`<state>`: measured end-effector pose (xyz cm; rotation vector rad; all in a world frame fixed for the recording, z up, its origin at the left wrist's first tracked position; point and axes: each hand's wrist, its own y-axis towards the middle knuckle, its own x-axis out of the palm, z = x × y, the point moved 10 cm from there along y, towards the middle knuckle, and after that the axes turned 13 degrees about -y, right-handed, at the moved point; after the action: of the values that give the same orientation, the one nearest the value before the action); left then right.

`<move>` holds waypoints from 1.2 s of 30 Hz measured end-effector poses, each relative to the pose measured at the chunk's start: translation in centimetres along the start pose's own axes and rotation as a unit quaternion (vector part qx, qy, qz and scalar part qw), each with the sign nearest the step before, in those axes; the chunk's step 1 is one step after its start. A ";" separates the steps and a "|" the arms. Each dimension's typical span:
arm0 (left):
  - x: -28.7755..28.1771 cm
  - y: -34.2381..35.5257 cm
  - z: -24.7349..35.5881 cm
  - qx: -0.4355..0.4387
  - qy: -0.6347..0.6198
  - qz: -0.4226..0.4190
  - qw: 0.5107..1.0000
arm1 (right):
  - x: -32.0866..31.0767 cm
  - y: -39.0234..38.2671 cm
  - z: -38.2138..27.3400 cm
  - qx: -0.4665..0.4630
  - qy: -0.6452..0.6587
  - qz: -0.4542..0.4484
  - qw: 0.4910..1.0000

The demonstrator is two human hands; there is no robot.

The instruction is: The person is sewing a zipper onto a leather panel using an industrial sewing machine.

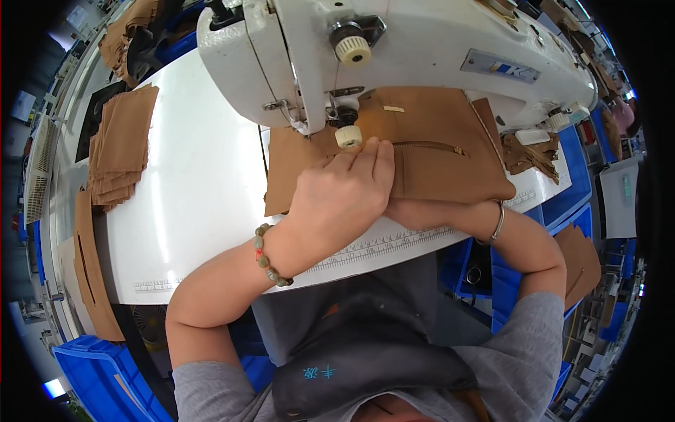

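Observation:
A brown fabric panel [439, 176] with a zipper [432, 146] set across it lies on the white sewing table, under the head of a white sewing machine [309, 63]. My left hand [344, 186] rests on the panel just in front of the needle area, its fingers stretched out flat and close together. Only the back edge and wrist of my right hand [415, 213] show at the panel's near edge. The fingers of that hand are hidden beneath the fabric and behind my left hand, so its grip does not show.
A stack of brown fabric pieces [123, 144] lies on the table's left side. Brown zipper strips [531, 155] sit at the right under the machine arm. Blue bins [105, 373] stand at lower left and along the right. A printed ruler [351, 251] follows the table's front edge.

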<state>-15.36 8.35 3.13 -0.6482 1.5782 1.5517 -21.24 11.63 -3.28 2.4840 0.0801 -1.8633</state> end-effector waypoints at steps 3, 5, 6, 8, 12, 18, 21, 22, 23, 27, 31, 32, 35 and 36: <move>0.1 -0.6 -0.4 -0.018 0.004 -0.001 1.000 | -4.0 0.4 4.0 0.060 -0.013 0.120 0.991; 0.3 -1.3 -0.7 -0.024 -0.015 -0.005 1.000 | -5.5 -0.1 6.6 0.093 0.002 0.175 0.980; 0.6 -1.8 -1.1 -0.033 -0.035 -0.010 0.999 | -6.0 -0.7 7.8 0.109 0.011 0.196 0.975; 1.2 -2.8 -2.3 -0.044 -0.031 -0.033 0.998 | -6.6 -2.4 9.8 0.136 0.032 0.237 0.961; 1.5 -5.9 -3.7 -0.045 -0.002 -0.091 0.995 | -7.5 -6.3 11.1 0.148 0.043 0.283 0.947; 0.4 -7.1 -5.3 -0.086 0.017 -0.125 0.988 | -11.0 -11.0 6.2 0.223 -0.149 0.053 0.962; 0.8 -6.1 -5.0 -0.093 0.035 -0.150 0.984 | -15.2 -12.7 2.7 0.288 -0.110 0.088 0.947; 0.8 -5.7 -5.0 -0.099 0.036 -0.150 0.983 | -16.1 -13.6 3.1 0.382 -0.075 0.130 0.912; 1.0 -5.2 -5.1 -0.114 0.024 -0.157 0.981 | -16.4 -11.6 0.9 0.292 -0.041 0.175 0.939; 1.6 -4.7 -7.2 -0.177 -0.087 -0.232 0.953 | -9.3 -2.0 -2.7 0.035 -0.103 0.192 0.975; 0.4 -5.1 -11.5 -0.256 -0.334 -0.228 0.878 | -3.7 3.6 0.1 0.037 -0.059 0.079 0.994; 0.0 -4.9 -12.2 -0.246 -0.336 -0.220 0.882 | -2.8 4.4 0.7 0.053 -0.041 0.051 0.996; 0.9 -6.4 -13.9 -0.336 -0.402 -0.240 0.817 | -3.2 4.9 0.6 0.045 -0.038 0.072 0.996; 0.9 -6.5 -13.9 -0.338 -0.404 -0.237 0.816 | -3.1 5.0 0.7 0.056 -0.061 0.070 0.994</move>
<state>-13.13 -5.79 -2.46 -0.5628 0.1779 1.6422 -22.43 6.53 -0.55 2.3661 -0.2026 -2.0048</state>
